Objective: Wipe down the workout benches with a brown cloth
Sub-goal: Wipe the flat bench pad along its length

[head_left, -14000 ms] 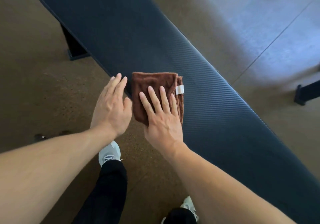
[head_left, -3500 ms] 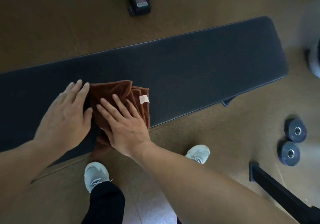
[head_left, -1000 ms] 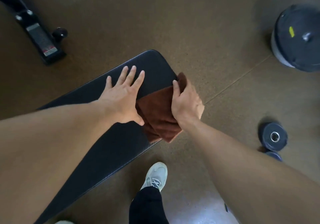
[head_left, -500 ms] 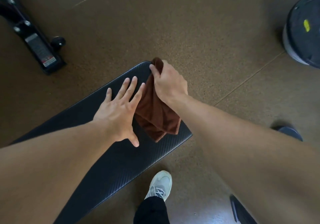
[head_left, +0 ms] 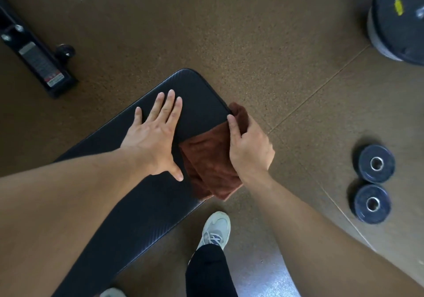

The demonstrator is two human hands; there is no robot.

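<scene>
A black padded workout bench runs from the lower left up to its rounded end at the centre. A folded brown cloth drapes over the bench's right edge near that end. My right hand grips the cloth against the side of the pad, thumb on top and fingers wrapped over the edge. My left hand lies flat on the bench top with fingers straight and spread, just left of the cloth.
Two small black weight plates lie on the brown floor at the right. A large plate stack stands at the top right. A black equipment base sits at the upper left. My shoe is below the bench edge.
My right hand has slid the cloth from the bench's end back down along the right edge. The left hand has stayed flat on the pad.
</scene>
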